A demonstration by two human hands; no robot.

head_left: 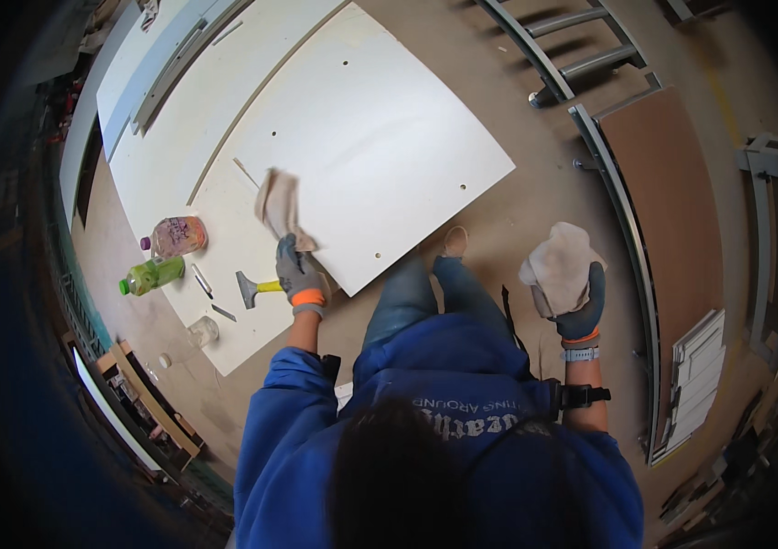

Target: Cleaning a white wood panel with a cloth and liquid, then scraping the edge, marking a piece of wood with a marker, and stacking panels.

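Note:
My left hand, in a grey glove with an orange cuff, is closed on a beige rag that hangs over the near left edge of a white panel. Small holes dot the panel near its edges. Right beside that hand lies a scraper with a yellow handle, whose end passes behind the glove. Out to the right, away from the panel, my gloved right hand grips a bunched whitish cloth. A utility knife and a loose blade rest left of the scraper.
Beneath the panel spreads a larger white board. On its left part stand or lie a purple-capped jug, a green bottle and a clear jar. A metal-framed cart with a brown board stands at right.

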